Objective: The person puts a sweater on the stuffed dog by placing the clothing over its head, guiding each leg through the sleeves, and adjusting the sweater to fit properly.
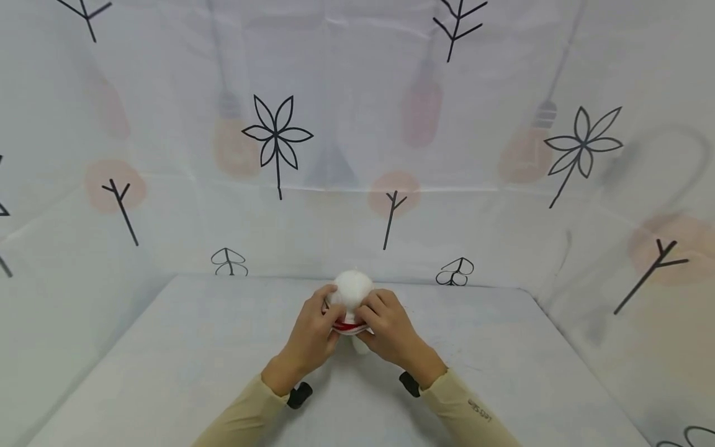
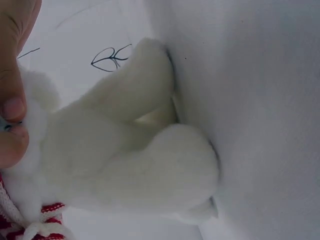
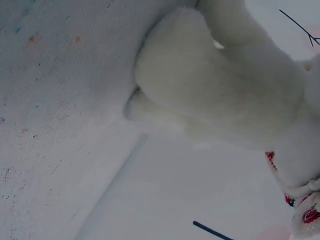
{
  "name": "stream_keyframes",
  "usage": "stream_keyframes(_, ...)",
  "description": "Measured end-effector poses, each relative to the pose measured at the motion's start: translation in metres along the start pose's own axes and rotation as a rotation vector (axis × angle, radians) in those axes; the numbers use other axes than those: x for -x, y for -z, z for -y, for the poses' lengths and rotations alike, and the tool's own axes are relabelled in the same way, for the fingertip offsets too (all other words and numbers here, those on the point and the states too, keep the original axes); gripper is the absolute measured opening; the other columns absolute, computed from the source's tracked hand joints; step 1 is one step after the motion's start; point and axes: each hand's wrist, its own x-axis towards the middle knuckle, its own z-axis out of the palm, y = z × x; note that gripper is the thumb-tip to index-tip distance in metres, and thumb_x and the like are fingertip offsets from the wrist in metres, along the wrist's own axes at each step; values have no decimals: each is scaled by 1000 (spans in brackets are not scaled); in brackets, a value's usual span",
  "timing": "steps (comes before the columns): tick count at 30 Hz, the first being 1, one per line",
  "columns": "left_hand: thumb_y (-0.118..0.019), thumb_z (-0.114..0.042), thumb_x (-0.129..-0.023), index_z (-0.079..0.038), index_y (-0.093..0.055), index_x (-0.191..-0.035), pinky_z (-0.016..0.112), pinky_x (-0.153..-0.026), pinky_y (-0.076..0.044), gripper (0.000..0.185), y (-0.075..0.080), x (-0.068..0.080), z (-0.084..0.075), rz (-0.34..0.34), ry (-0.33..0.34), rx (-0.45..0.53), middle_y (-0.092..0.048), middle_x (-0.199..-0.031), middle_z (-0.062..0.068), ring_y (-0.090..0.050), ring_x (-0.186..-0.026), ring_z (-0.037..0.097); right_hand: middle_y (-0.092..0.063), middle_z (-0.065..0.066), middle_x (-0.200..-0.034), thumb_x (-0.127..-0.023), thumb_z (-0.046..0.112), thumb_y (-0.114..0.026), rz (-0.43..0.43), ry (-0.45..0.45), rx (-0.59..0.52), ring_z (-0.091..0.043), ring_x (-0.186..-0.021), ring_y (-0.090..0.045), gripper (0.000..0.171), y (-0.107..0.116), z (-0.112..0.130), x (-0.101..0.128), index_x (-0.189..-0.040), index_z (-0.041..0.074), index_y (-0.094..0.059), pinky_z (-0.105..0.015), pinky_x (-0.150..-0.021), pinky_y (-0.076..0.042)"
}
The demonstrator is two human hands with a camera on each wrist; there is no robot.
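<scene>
A white plush toy [image 1: 353, 287] stands on the table between my two hands, its rounded legs [image 2: 175, 165] resting on the surface in the left wrist view. A red and white knitted piece [image 1: 350, 327] goes round it; its striped edge [image 3: 310, 215] also shows in the right wrist view. My left hand [image 1: 310, 329] grips the toy's left side, thumb and finger pinching near a small bluish bit. Curled fingers of my right hand [image 1: 393, 326] hold the opposite side at the knitted piece. The right wrist view shows none of that hand.
The white table [image 1: 167, 366] spreads out around the toy. A pale cloth backdrop [image 1: 335, 217] printed with black plants and faint bulbs hangs behind and at both sides. Black wrist straps [image 1: 300, 395] sit below the sleeves' cuffs.
</scene>
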Motion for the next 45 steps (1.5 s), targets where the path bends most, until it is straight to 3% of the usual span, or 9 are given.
stream_keyframes(4,-73,4,-67,-7,-55,-98,42,-77,-48,37,-1,2,2,10,31,8,-44,-129,24,-53,-89,26,-55,-4,-95,-63,15,-88,-22,-8,-42,-25,-93,-52,39,0,-4,2,-90,9,-60,-40,-89,-44)
stream_keyframes(10,-85,-8,-68,-4,-43,-130,44,-83,-50,75,-3,4,10,35,130,67,-42,-135,20,-55,-109,30,-50,-15,-119,-64,11,-86,0,-130,-124,-29,-113,-51,62,0,-15,11,-117,1,-55,-37,-95,-44)
stream_keyframes(17,-83,-8,-72,3,-38,-135,39,-91,-47,78,-9,1,13,44,158,118,-49,-128,15,-53,-111,25,-41,-14,-138,-70,13,-86,108,-333,-219,-25,-123,-48,88,0,-24,17,-139,0,-33,-36,-99,-43)
stream_keyframes(27,-74,4,-78,2,-40,-132,38,-88,-49,64,-7,-2,11,34,266,176,-53,-121,16,-56,-110,26,-47,-10,-131,-74,17,-83,118,-374,-278,-20,-117,-51,81,-2,-22,17,-137,1,-34,-32,-96,-45)
stream_keyframes(33,-72,-3,-83,-1,-45,-129,35,-81,-51,53,-1,-7,8,-23,277,245,-55,-118,12,-57,-104,20,-51,-11,-124,-78,19,-80,17,-422,-338,-20,-107,-56,69,3,-15,11,-131,-1,-41,-30,-84,-51)
stream_keyframes(37,-69,-6,-85,-4,-48,-127,29,-69,-50,47,5,-12,10,-46,308,324,-57,-112,7,-56,-88,16,-56,-7,-117,-79,24,-79,-33,-497,-398,-19,-99,-57,62,9,-14,4,-128,2,-48,-31,-76,-50)
stream_keyframes(41,-70,-11,-86,-9,-48,-125,26,-60,-47,44,8,-13,12,-35,332,374,-56,-99,1,-51,-74,13,-59,-2,-111,-79,23,-79,2,-561,-440,-16,-96,-57,58,14,-13,0,-126,7,-49,-33,-74,-50)
stream_keyframes(45,-69,-13,-87,-11,-48,-120,27,-60,-47,40,8,-12,10,-28,352,390,-56,-93,-1,-52,-72,12,-60,0,-108,-80,25,-77,45,-606,-472,-12,-96,-58,57,15,-11,0,-126,10,-47,-33,-76,-52)
